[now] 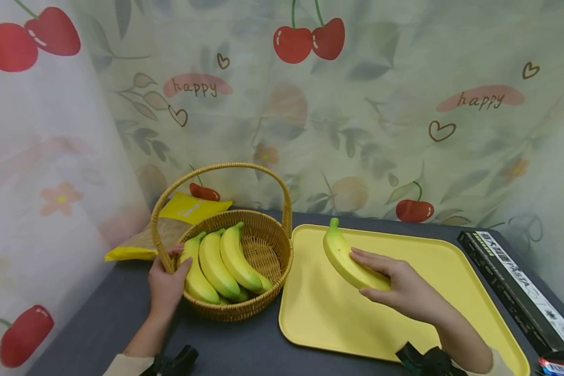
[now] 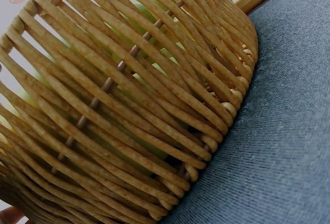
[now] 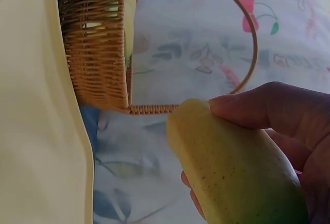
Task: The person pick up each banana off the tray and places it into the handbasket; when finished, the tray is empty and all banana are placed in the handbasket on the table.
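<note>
My right hand (image 1: 399, 284) grips a single yellow banana (image 1: 343, 256) above the yellow tray (image 1: 305, 318), its stem end pointing up and away. In the right wrist view the thumb presses along the near end of the banana (image 3: 227, 167), with fingertips behind it. My left hand (image 1: 166, 284) holds the wicker basket (image 1: 272, 230) at its left side, where the arched handle meets the rim. Several bananas (image 1: 218, 263) lie side by side in the basket's left half. The left wrist view is mostly filled by the woven basket wall (image 2: 118, 95).
Behind the basket at the left lies a yellow and brown bag (image 1: 169, 224). A long black pasta box (image 1: 517, 287) lies along the tray's right side, with a small blue and red packet (image 1: 554, 367) at the corner. A printed curtain (image 1: 357, 130) hangs behind the dark table (image 1: 235, 344).
</note>
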The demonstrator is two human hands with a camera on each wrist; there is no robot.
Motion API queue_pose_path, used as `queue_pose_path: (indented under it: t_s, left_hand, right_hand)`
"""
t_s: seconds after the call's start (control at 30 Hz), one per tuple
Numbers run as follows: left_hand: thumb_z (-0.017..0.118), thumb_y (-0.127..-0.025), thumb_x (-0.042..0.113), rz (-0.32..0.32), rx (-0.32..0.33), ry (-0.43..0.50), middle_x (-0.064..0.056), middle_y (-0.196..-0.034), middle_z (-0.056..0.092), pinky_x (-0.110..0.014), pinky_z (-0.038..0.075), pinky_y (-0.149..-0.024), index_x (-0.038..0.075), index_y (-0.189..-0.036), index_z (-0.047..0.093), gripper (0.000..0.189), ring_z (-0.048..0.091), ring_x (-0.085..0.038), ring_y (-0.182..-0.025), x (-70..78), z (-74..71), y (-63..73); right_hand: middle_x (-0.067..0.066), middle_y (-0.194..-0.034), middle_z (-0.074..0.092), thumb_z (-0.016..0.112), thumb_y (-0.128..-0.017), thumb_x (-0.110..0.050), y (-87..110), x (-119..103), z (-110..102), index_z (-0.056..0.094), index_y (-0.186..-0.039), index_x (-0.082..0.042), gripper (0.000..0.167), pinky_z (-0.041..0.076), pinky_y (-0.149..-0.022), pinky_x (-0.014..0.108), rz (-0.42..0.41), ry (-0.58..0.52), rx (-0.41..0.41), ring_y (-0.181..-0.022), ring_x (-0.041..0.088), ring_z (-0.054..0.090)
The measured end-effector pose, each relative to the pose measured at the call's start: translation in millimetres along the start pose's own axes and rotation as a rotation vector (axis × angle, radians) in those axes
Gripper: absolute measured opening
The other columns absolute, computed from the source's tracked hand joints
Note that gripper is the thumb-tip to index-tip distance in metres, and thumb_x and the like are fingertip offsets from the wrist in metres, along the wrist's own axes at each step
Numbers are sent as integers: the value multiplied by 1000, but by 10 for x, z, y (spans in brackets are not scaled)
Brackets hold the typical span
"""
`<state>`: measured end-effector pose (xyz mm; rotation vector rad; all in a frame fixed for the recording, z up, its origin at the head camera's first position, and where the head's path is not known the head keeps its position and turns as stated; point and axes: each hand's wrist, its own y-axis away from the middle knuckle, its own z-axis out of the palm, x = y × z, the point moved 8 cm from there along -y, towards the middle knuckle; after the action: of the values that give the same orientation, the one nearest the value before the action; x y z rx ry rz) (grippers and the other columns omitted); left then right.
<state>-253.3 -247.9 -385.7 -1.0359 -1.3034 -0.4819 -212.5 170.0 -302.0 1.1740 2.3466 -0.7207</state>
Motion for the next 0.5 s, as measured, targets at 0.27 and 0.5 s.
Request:
queue_pose_path:
  t_s: [0.27,0.5]
  left_hand:
    - [65,-83,3,-19,-4,-13,0,-109,61,-4,39,-86,-4,-105,59,24,51,10,-99,-22,0,-4]
    - [66,-82,3,-5,1,-9,2,-105,62,-5,39,-87,-5,-104,59,24,51,9,-98,-12,0,-4]
  right_hand:
    - [12,-138,49,71,-81,-15,-79,-153,63,49,-135,-8,59,45,-92,18,-97,31,-10,-124,32,48]
    - [11,-138,49,71,-80,-13,-182,-273,122,50,-135,-8,59,46,-94,24,-149,48,-41,-125,30,48]
